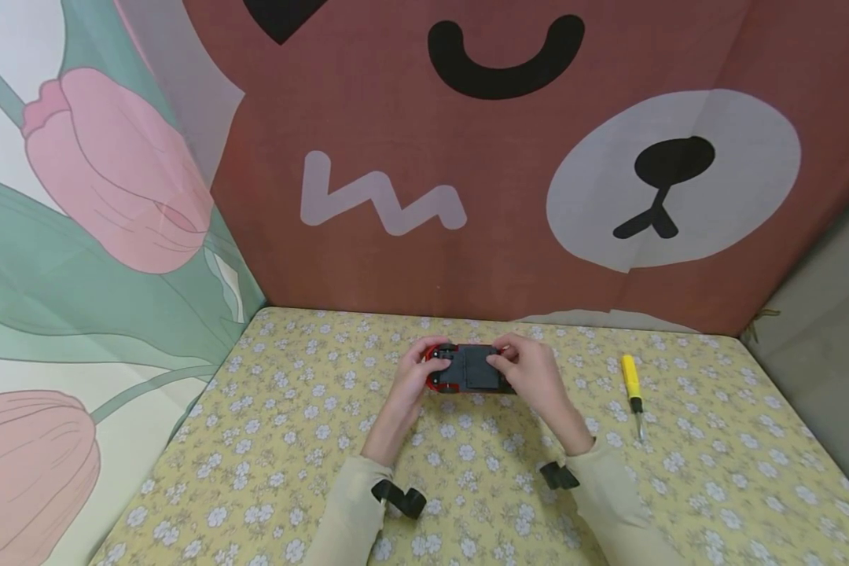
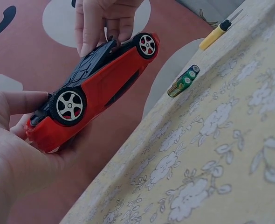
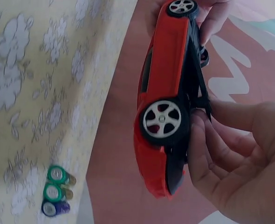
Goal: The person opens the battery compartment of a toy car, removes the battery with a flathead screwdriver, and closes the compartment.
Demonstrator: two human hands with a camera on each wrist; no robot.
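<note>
A red toy car (image 2: 112, 84) is turned with its black underside up, above the flowered table. My left hand (image 1: 412, 373) grips one end, the thumb lying on the underside near a wheel (image 2: 70, 106). At the other end my right hand (image 1: 536, 373) pinches a black cover panel (image 1: 481, 368) on the underside. In the right wrist view the edge of this panel (image 3: 202, 86) stands tilted away from the car body, thumb on its outer side and fingers curled beneath. What lies under the panel is hidden.
Three batteries, two green (image 3: 53, 191) and one purple (image 3: 55, 208), lie side by side on the table (image 1: 269, 440). A yellow-handled screwdriver (image 1: 631, 381) lies to the right of the hands. Printed cloth (image 1: 396, 267) hangs behind the table's far edge.
</note>
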